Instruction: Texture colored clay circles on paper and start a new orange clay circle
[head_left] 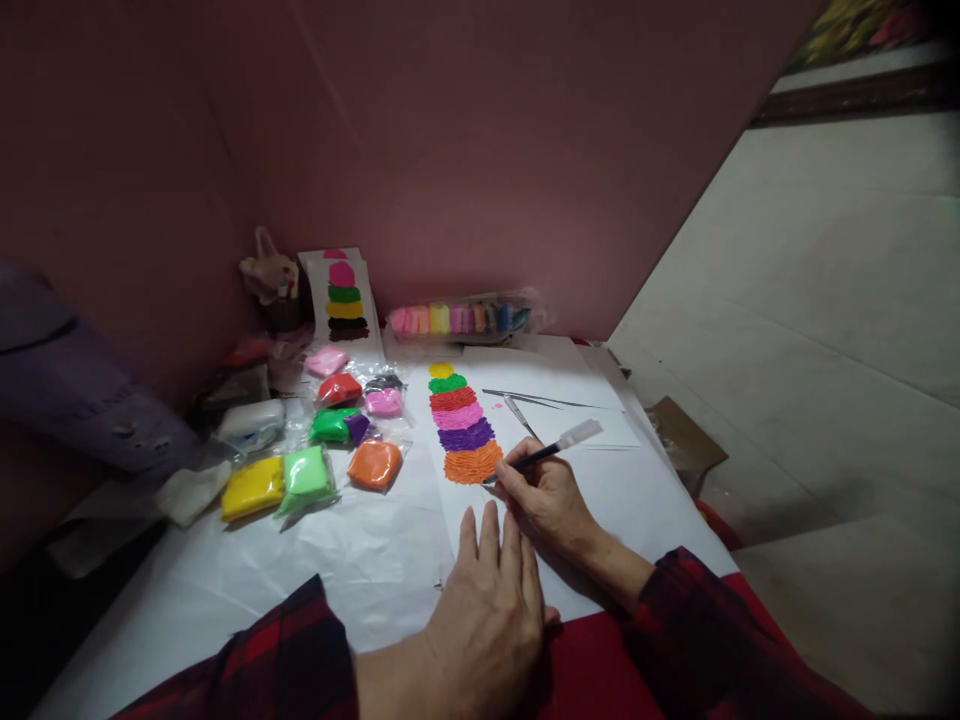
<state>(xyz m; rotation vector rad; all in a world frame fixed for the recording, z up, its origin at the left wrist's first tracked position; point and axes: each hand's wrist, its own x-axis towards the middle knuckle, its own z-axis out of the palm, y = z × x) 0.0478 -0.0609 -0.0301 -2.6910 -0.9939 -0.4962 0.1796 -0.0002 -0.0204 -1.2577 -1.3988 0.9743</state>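
Note:
A pen (551,451) with a dark barrel and a clear, pale end is pinched in my right hand (551,500). Its tip touches or hovers just beside the lower right edge of the orange band. That band is the bottom one of a stacked clay picture (463,436), with purple, pink, red, green and yellow bands above it, on white paper (592,525). Flat on the paper, just below the picture, lies my left hand (491,600), fingers stretched out and holding nothing. A thin pale tool (519,412) rests on the paper beyond my right hand.
Bagged clay in orange (375,465), yellow (253,488), light green (306,478) and other colours covers the left side. A similar banded picture (345,300) leans at the back, beside a long pack of coloured clay (465,318). A lilac object (90,370) stands far left.

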